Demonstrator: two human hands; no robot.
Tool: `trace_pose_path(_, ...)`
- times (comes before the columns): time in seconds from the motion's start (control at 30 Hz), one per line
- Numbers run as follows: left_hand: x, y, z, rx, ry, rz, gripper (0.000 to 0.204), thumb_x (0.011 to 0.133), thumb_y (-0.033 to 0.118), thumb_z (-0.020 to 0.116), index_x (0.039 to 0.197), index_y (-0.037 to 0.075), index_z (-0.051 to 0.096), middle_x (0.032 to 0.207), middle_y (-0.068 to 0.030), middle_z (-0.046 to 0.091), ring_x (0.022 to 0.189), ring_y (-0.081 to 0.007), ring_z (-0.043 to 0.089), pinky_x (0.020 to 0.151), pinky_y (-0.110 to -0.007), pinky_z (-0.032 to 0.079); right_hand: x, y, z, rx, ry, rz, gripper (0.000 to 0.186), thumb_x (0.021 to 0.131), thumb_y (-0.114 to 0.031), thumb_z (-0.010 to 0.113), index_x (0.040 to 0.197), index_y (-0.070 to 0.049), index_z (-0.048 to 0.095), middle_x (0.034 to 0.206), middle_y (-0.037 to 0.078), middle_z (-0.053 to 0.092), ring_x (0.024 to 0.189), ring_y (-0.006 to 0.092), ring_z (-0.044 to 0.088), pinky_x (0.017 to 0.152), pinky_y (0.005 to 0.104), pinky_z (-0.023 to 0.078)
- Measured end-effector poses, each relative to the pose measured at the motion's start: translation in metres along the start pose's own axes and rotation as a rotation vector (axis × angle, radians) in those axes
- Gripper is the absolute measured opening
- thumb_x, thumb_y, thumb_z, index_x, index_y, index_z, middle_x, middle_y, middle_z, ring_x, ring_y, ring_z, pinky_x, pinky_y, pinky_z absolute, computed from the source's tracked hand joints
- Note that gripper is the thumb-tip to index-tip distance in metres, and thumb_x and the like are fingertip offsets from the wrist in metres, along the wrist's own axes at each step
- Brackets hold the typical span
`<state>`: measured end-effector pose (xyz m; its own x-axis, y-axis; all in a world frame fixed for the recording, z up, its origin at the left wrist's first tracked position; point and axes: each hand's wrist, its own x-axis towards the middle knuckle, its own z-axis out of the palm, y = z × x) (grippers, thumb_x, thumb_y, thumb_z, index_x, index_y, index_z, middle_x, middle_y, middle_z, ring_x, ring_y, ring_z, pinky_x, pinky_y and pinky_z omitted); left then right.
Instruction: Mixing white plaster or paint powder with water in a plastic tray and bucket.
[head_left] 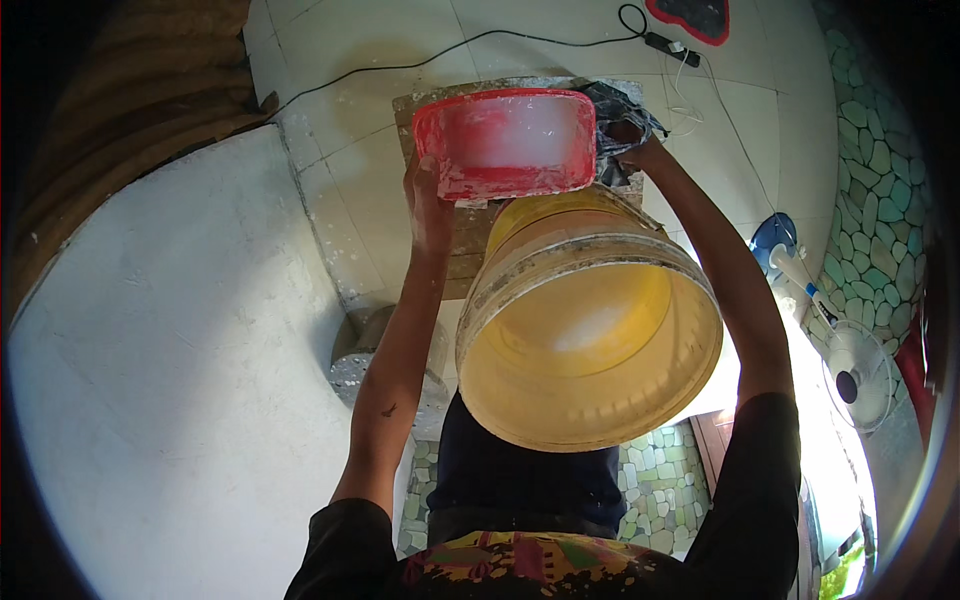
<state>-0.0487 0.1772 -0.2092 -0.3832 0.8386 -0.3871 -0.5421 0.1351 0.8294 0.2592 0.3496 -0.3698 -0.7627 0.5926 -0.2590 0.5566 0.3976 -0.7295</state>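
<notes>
A red plastic basin point(430, 135), smeared with white powder, is tilted with its open side toward me. At its left wall, my left hand point(428, 190) is closed on the edge. Beside the basin's right end, my right hand point(630, 142) is closed on crumpled black plastic point(605, 102); its fingertips are hidden in the folds. Just below the basin, a large yellow bucket point(600, 400) leans with its mouth toward me. Pale dust coats its inside walls and bottom. Both forearms reach around the bucket.
A worn wooden board point(465, 265) lies under the basin. A black cable runs across the tiled floor to a power strip point(672, 48). A standing fan point(850, 385) is at the right, a white wall point(170, 330) at the left. A grey rounded block point(365, 350) sits by my left forearm.
</notes>
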Motion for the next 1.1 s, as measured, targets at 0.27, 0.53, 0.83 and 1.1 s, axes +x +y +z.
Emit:
trace_pose_path(0.27,-0.001,-0.017,-0.005,0.029,-0.003,0.019,0.058,0.101,0.042,0.048,0.138,-0.003,0.048,0.127,-0.0113,0.060,0.116,-0.0199,0.059,0.097,-0.034,0.049,0.009,-0.025,-0.042,0.969,-0.117,0.327,0.043,0.088,-0.010,0.072,0.129,-0.005,0.062,0.118,0.007,0.070,0.103,0.0175,0.067,0.093,0.0318,0.053)
trace_pose_path(0.53,-0.009,-0.013,-0.008,-0.096,0.092,-0.058,0.052,0.102,0.041,0.047,0.137,0.002,0.050,0.128,-0.0082,0.061,0.116,-0.0195,0.061,0.098,-0.037,0.051,-0.005,-0.067,-0.065,1.211,0.028,0.699,0.029,0.093,-0.006,0.065,0.122,-0.002,0.061,0.108,0.007,0.071,0.091,0.0132,0.072,0.078,0.0241,0.060)
trace_pose_path(0.83,-0.010,-0.014,-0.004,-0.061,0.057,-0.061,0.054,0.101,0.042,0.048,0.137,0.002,0.050,0.129,-0.0090,0.061,0.117,-0.0197,0.061,0.097,-0.038,0.051,-0.009,-0.085,-0.069,1.325,0.080,0.668,0.027,0.101,0.000,0.047,0.127,0.002,0.056,0.113,0.010,0.069,0.099,0.0160,0.070,0.089,0.0272,0.059)
trace_pose_path(1.1,-0.008,-0.030,-0.009,-0.004,-0.027,-0.104,0.060,0.101,0.047,0.046,0.145,0.007,0.045,0.141,-0.0081,0.055,0.131,-0.0232,0.052,0.109,-0.043,0.042,-0.025,-0.083,-0.079,1.320,0.100,0.682,0.033,0.099,-0.003,0.052,0.131,0.001,0.052,0.120,0.010,0.066,0.104,0.0165,0.068,0.092,0.0279,0.057)
